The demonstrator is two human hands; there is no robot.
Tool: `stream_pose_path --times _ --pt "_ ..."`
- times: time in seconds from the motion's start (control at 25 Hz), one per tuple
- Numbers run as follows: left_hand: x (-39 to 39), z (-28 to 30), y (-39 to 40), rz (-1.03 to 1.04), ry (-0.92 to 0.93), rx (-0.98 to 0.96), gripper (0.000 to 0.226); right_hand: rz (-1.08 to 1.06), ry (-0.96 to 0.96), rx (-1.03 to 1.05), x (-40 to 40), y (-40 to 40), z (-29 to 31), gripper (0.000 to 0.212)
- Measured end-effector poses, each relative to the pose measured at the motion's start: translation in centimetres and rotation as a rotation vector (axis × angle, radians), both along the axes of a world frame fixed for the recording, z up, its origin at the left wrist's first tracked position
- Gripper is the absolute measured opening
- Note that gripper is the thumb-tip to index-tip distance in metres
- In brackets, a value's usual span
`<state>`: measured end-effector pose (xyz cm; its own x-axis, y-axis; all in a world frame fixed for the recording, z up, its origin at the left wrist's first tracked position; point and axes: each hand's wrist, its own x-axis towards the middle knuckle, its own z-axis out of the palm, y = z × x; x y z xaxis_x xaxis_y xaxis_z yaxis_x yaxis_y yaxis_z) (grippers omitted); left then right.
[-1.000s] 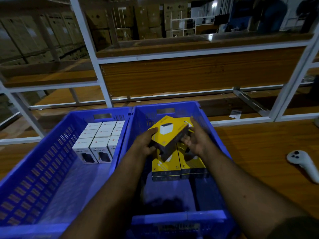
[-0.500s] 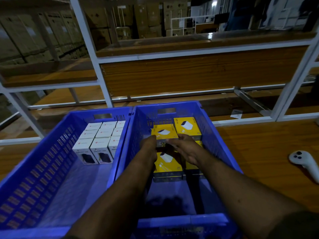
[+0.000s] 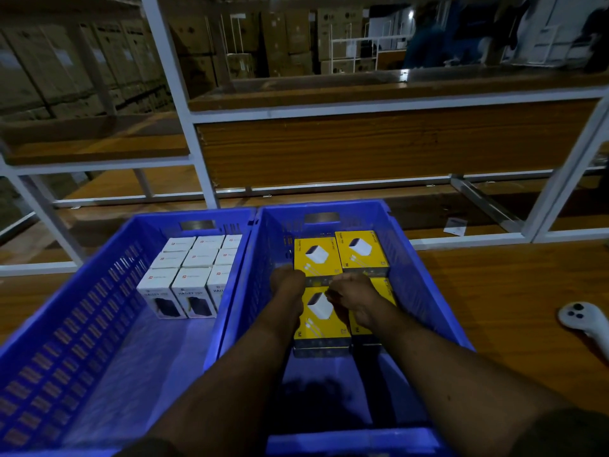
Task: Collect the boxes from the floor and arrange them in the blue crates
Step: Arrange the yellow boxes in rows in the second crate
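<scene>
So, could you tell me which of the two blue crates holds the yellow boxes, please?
The right crate, the one both hands reach into, holds the yellow boxes. The left crate holds only white boxes.

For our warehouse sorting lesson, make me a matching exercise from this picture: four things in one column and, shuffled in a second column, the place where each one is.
Things:
1. white boxes
2. yellow boxes
3. white controller
4. paper slip

Places:
A. in the right crate
B. on the wood at far right, outside the crates
C. in the left crate
D. on the wood behind the right crate, by the white rack

Pairs: 1-C, 2-A, 3-B, 4-D
</scene>
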<state>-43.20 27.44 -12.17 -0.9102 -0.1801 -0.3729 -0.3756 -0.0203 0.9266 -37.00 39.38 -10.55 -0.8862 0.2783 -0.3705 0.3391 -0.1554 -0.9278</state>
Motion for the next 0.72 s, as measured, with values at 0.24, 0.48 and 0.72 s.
stream_pose_path --times 0.24,0.48,0.72 --pt "-0.2 -0.5 0.6 -0.073 0.025 0.038 0.051 0.179 0.039 -0.112 -0.2 -0.6 0.1 0.023" --pt "0.5 1.0 0.6 -0.219 0.007 0.085 0.057 0.306 0.035 -0.117 1.5 -0.5 1.7 0.033" --pt "0.4 5.6 -2.3 -0.266 0.133 0.027 0.019 0.438 0.017 -0.009 2.7 -1.0 2.4 0.014"
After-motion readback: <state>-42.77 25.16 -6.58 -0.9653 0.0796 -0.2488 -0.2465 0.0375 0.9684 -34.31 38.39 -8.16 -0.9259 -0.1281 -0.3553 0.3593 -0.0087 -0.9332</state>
